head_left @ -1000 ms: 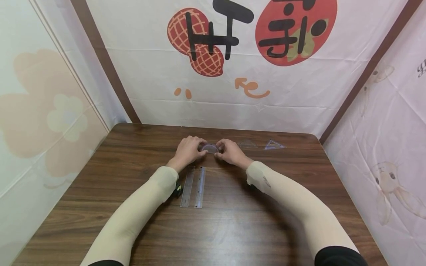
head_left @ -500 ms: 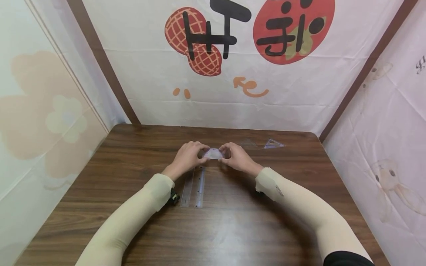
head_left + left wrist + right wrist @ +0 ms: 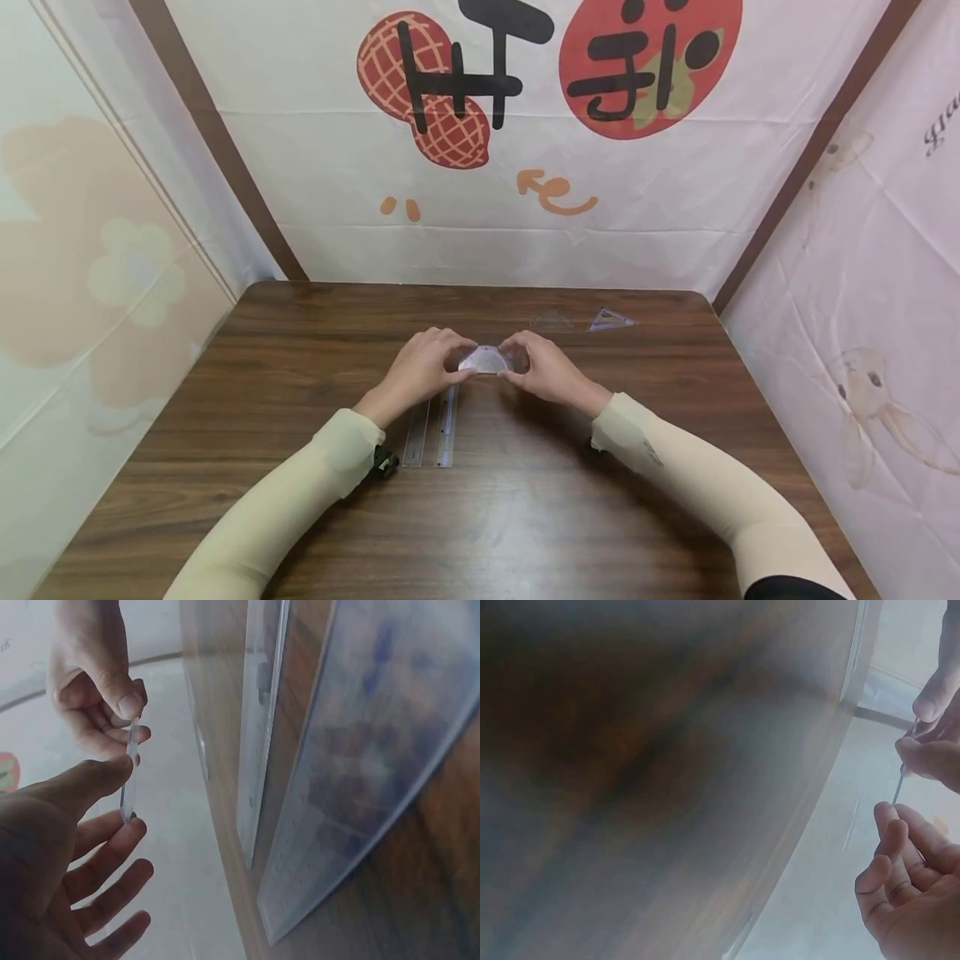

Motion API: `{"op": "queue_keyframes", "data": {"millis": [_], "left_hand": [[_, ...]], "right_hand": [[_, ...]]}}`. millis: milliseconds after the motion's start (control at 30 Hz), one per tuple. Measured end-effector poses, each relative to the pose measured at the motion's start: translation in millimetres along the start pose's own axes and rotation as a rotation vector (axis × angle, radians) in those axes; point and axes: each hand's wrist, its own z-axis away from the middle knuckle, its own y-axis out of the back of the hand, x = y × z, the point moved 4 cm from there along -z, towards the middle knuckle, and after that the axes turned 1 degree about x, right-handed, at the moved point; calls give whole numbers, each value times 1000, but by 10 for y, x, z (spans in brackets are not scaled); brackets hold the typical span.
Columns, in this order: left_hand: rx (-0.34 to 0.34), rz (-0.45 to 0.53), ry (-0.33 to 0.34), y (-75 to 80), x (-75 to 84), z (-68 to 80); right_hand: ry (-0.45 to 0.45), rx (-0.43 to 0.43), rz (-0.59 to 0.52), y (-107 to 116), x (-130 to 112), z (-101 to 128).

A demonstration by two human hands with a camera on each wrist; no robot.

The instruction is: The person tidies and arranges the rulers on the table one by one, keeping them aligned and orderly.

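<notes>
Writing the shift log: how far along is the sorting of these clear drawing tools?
Looks done: two straight rulers lie side by side on the wooden table. In hand: left hand and right hand pinch a clear protractor between them, lifted off the table near the rulers' far ends. Seemingly left: two set squares lie untouched at the far right edge.

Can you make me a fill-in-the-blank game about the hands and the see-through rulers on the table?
1. Both hands hold one clear half-round ruler, called a ____.
2. The left hand and the right hand pinch it with thumb and ____.
3. On the wooden table, the number of straight rulers lying side by side near the left wrist is ____.
4. The small clear triangles lie near the table's ____ edge.

Missing words: protractor; fingers; two; far
</notes>
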Motion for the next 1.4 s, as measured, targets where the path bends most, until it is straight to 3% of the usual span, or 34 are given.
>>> {"op": "queue_keyframes", "data": {"millis": [867, 1400], "left_hand": [[-17, 4, -87, -1, 311, 390], [-38, -25, -86, -46, 435, 546]], "right_hand": [[14, -31, 19, -10, -219, 471], [83, -71, 52, -83, -272, 643]]}}
